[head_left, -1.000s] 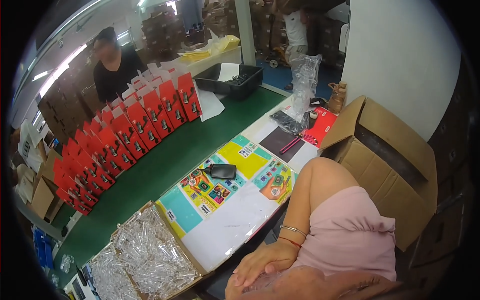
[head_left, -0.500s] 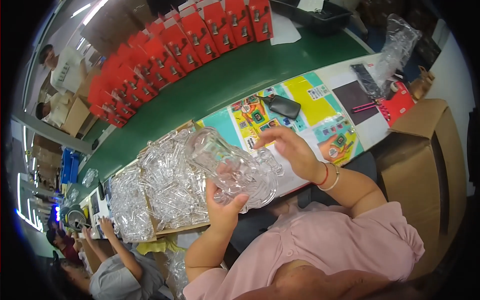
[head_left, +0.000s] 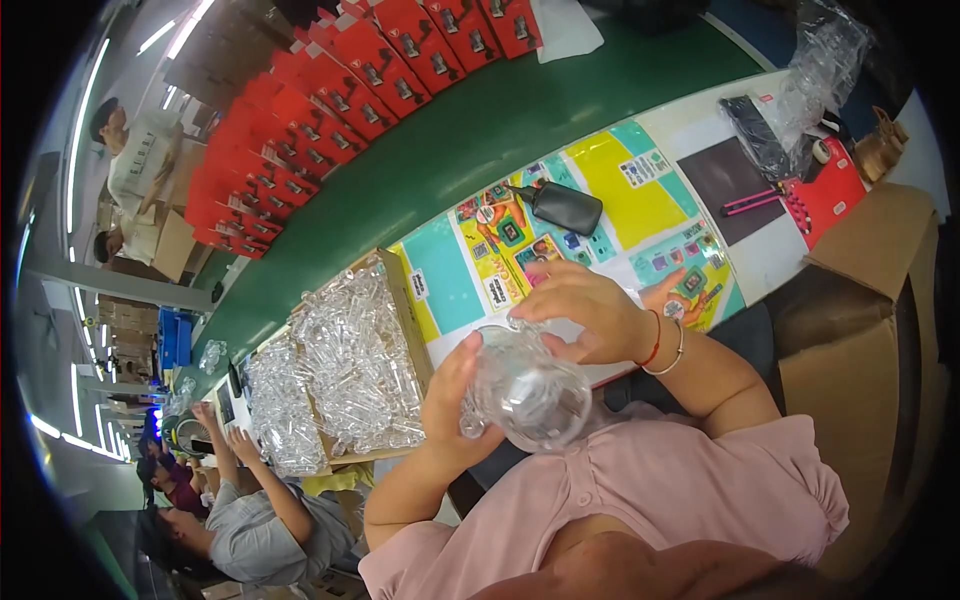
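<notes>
A clear, see-through vessel point(head_left: 545, 400) with a rounded, wide end is in front of my chest; whether it is glass or plastic I cannot tell. My left hand point(head_left: 452, 405) is wrapped round its left side, thumb and fingers against the clear wall. At its upper edge, my right hand point(head_left: 592, 312) has its fingers bent and closed on a small clear projecting part of the vessel. A red string and a pale bangle circle the right wrist. Left of the vessel, a cardboard tray point(head_left: 408, 315) holds many small clear tube-like pieces point(head_left: 355, 360).
Beyond lies a green worktop point(head_left: 480, 130) with a row of red printed boxes point(head_left: 390, 75). A black squeeze bottle point(head_left: 565, 208) lies on a colourful printed mat point(head_left: 610, 180). At right are pink-handled tweezers point(head_left: 750, 202) and an open carton point(head_left: 850, 330). A co-worker point(head_left: 265, 530) sits at left.
The vessel has turned so its rounded end faces me and has come lower and right. My right hand has closed onto its upper edge. The whole view has shifted slightly.
</notes>
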